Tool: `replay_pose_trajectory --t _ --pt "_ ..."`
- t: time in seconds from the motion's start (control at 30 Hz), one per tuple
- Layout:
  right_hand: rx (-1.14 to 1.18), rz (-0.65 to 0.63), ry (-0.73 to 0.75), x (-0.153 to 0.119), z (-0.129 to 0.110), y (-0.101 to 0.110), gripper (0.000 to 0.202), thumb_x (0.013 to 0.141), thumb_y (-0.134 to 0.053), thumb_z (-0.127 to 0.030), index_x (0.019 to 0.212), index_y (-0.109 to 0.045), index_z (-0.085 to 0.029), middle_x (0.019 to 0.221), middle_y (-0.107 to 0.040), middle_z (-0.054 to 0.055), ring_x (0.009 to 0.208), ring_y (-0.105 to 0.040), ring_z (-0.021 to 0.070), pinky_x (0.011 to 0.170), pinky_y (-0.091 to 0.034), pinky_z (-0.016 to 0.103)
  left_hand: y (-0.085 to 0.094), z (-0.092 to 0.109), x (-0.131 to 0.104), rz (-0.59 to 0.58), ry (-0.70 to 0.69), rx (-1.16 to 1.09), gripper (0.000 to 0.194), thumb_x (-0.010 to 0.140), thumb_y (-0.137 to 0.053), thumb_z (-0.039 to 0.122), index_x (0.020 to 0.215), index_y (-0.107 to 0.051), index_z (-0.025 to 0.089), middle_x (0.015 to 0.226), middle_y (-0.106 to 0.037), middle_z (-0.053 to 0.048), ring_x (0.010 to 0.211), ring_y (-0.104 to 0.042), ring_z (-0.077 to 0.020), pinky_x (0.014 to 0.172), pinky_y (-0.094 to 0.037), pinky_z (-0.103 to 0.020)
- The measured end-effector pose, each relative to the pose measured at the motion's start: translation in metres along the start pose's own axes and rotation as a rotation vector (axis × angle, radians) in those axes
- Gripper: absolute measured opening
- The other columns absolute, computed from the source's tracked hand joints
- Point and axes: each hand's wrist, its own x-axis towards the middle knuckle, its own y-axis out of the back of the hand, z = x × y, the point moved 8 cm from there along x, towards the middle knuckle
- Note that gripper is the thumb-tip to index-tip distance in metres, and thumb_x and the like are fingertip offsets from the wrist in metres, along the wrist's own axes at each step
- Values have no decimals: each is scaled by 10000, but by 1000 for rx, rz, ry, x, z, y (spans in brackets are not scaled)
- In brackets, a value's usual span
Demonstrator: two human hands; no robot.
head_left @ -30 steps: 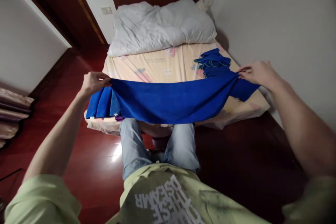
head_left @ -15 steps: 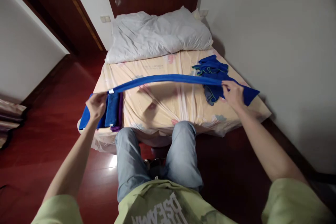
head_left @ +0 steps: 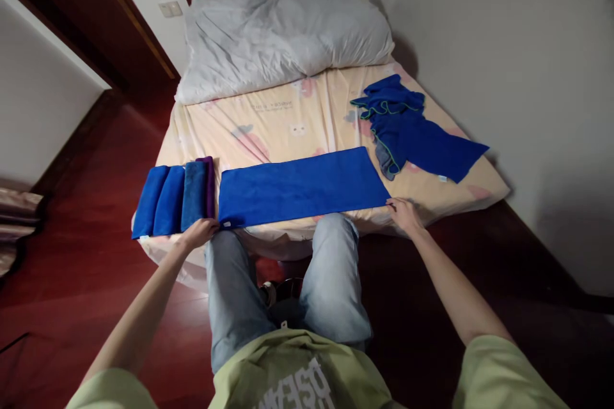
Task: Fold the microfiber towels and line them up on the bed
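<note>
A blue towel (head_left: 302,188) lies flat on the bed in front of my knees, a long strip running left to right. My left hand (head_left: 201,231) pinches its near left corner, beside a small white tag. At the near right corner my right hand (head_left: 405,214) has its fingers closed on the towel's edge. Just left of the towel stands a row of folded towels: blue ones (head_left: 169,201), a darker blue one (head_left: 194,195) and a purple one (head_left: 210,186). A crumpled pile of blue towels (head_left: 398,124), some with green edging, lies beyond my right hand.
The bed (head_left: 278,124) has a cream patterned sheet. A white pillow or quilt (head_left: 288,32) lies across its head end. On the right is a grey wall (head_left: 503,64); dark red floor (head_left: 91,204) spreads on the left. My knees touch the bed's near edge.
The towel, held stretched in the air as a narrow band, now lies spread flat on the bed. Both hands have come down towards the near edge, the left one also moving right.
</note>
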Motion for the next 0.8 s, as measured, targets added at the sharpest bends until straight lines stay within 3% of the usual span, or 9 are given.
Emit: replay_pose_trajectory --t 0.13,0.23,0.33,0.47,0.63,0.73,0.8 --pt "-93 -7 50 0 -5 4 260 790 -531 -125 866 -768 -201 1080 -770 126 1127 -648 325 1014 -561 489 -7 -3 16 -202 26 -22 317 801 -500 297 891 -801 264 976 -816 -56 936 -765 -231 880 -568 -274" --pt "-98 81 23 19 -11 15 255 752 -552 -118 835 -773 -215 1065 -762 119 1137 -622 341 1042 -531 526 2 -11 44 -299 26 -79 309 702 -516 302 809 -805 297 866 -812 -14 848 -773 -218 827 -589 -260" --pt "5 147 -22 59 -15 15 331 799 -513 -122 975 -780 -207 1116 -749 126 1122 -648 316 1078 -513 510 34 -25 90 -175 45 -51 270 686 -535 267 769 -792 280 845 -806 -34 853 -773 -243 864 -610 -312" --pt "71 106 -126 130 -9 -14 379 915 -498 -196 1220 -719 -157 1210 -732 164 1167 -664 305 1122 -489 504 75 -39 152 124 149 52 312 777 -525 123 945 -786 149 1074 -794 -111 1071 -735 -256 1092 -525 -409" --pt "90 48 -184 206 6 -47 395 999 -520 -262 1349 -635 -119 1237 -725 170 1222 -658 292 1120 -486 493 74 -51 203 161 256 26 334 885 -597 75 1196 -701 9 1216 -744 -150 1187 -667 -227 1200 -419 -448" --pt "87 73 -160 237 7 -48 383 1043 -520 -299 1353 -619 -96 1212 -727 154 1219 -669 272 1098 -496 475 70 -59 222 186 229 46 340 904 -613 83 1223 -699 2 1142 -763 -123 1083 -669 -207 1158 -458 -448" --pt "63 98 -108 250 1 -45 357 1057 -531 -304 1332 -628 -98 1162 -743 127 1152 -694 239 1048 -529 426 69 -66 231 203 201 49 292 886 -628 85 1150 -734 18 987 -776 -76 948 -655 -181 1103 -500 -422"
